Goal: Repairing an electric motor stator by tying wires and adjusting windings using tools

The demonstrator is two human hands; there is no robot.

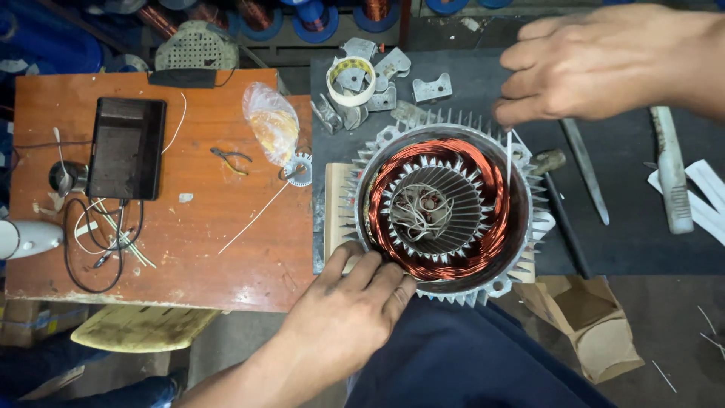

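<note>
A finned motor stator (pixel 445 215) lies on its end at the near edge of the dark table (pixel 627 249), its open bore facing up so the copper windings (pixel 483 234) form a ring around the slotted core. Loose pale lead wires (pixel 417 210) are bunched in the middle of the bore.

The left hand (pixel 351 302) rests on the near rim of the housing, fingers pressed together against the winding at the lower left of the ring; it seems to be steadying or seating the coil there rather than pinching anything I can make out. The right hand (pixel 604 64) hovers over the far right rim, fingers curled close together, and a thin white strip (pixel 509 157) stands upright just below them, reaching down toward the coil. Whether the fingertips actually grip that strip cannot be told from this angle.

My judgement is that the winding is being dressed or insulated slot by slot, and the next move calls for a careful, light push, since the enamelled copper scratches easily.

Around the stator: a roll of tape (pixel 351 79) and small metal brackets (pixel 432 88) lie beyond it, a metal blade (pixel 585 170) and a white tool handle (pixel 671 170) to the right, and an orange wooden table (pixel 196 219) with pliers (pixel 230 159) and a dark tablet (pixel 127 147) stands to the left.
</note>
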